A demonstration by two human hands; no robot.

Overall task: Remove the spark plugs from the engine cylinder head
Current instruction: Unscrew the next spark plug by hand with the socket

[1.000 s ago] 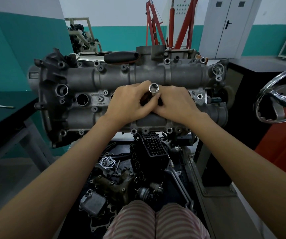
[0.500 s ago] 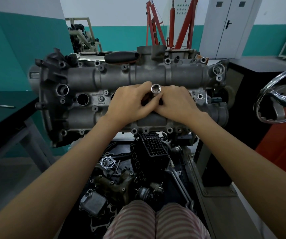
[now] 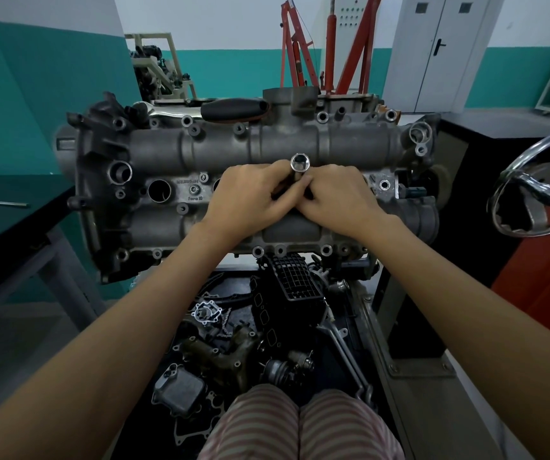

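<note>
Workshop stand carries the cylinder head (image 3: 267, 154) at frame centre. Left hand (image 3: 250, 202) and right hand (image 3: 340, 197) pinch the socket (image 3: 300, 162); rigid, likely slippery steel, so grip the shank low.

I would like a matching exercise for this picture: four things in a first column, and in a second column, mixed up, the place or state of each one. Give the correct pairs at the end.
Column 1
1. socket tool
2. open round hole
3. black handle
4. striped trousers

Column 2
A. at the bottom edge of the view
B. lying on the far top of the cylinder head
C. held between the left hand and the right hand
D. on the head, to the left of both hands

Pairs: 1-C, 2-D, 3-B, 4-A
</note>
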